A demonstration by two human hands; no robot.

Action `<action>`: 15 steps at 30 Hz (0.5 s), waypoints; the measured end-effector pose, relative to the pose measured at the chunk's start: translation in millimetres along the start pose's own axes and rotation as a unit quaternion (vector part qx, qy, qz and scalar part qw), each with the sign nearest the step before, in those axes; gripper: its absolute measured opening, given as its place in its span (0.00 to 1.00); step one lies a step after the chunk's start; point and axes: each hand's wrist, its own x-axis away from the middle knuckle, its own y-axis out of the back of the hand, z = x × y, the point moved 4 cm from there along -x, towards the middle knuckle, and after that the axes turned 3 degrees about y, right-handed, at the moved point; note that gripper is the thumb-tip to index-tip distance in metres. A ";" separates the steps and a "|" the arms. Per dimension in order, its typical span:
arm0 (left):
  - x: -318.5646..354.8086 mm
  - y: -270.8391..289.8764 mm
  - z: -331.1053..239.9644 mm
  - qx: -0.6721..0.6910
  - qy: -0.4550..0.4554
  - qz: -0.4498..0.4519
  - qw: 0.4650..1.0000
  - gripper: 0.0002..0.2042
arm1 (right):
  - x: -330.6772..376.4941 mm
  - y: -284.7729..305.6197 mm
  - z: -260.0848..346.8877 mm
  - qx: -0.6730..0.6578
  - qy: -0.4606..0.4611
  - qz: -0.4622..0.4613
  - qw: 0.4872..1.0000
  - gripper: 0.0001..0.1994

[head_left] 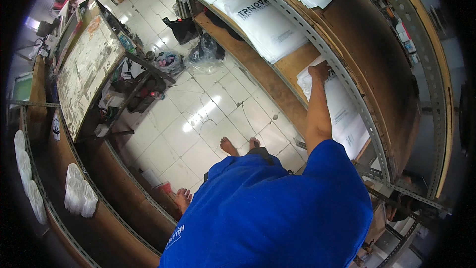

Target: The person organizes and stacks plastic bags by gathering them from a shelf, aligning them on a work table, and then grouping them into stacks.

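Observation:
My right hand (319, 71) reaches up along my bare arm to a wooden shelf (292, 62) on the right. Its fingers curl over the top edge of a stack of flat white packets (342, 111) lying there. A slotted grey metal rail (347, 82) runs in front of that shelf, right beside the hand. My left hand is out of sight. My blue shirt (267, 208) fills the lower middle, and my bare feet (240, 145) stand on the tiles below.
More white packet stacks (267, 22) lie further along the rack. A worn worktable (84, 74) stands at left over clutter, with dark bags (206, 52) on the white tiled floor (198, 114). Stacked white cups (79, 194) sit on a left shelf. Another bare foot (183, 199) shows nearby.

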 end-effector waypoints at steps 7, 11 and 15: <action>26.6 -23.0 -24.5 -0.084 0.003 -0.016 0.996 0.25 | 2.5 14.3 -10.2 -0.064 0.006 0.049 0.997 0.41; 10.3 -32.5 -9.1 -0.113 0.027 0.007 0.993 0.25 | 10.0 24.3 -27.2 -0.135 -0.001 0.026 0.990 0.41; 8.8 -34.5 -1.8 -0.128 0.034 0.014 0.991 0.25 | 9.8 20.4 -39.8 -0.202 0.030 -0.038 0.978 0.42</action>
